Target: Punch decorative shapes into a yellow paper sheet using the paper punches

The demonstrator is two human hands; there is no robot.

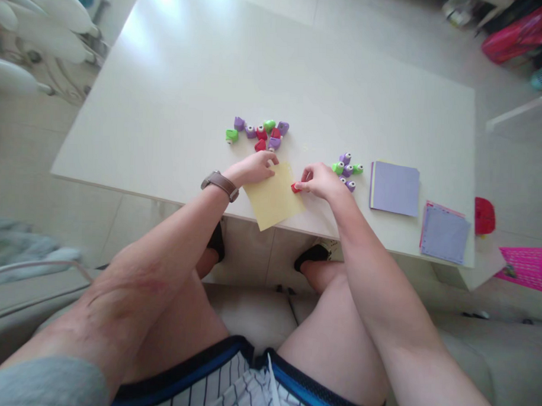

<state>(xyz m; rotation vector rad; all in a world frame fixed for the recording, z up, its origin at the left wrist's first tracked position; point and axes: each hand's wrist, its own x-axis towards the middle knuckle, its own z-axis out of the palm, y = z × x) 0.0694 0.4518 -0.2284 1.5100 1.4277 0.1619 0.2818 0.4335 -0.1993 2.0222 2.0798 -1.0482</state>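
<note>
The right hand point(321, 179) pinches a small red punch point(295, 188) at the right edge of a yellow paper sheet point(273, 200); the left hand point(253, 167), fingers parted, rests on the sheet, apparently steadying it. Coloured punches point(261, 133) cluster beyond, seemingly kept within reach; purple-topped paper point(395, 188) lies stacked rightward.

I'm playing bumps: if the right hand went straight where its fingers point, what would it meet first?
Probably the left hand, across the yellow paper, though depth is hard to judge.
</note>
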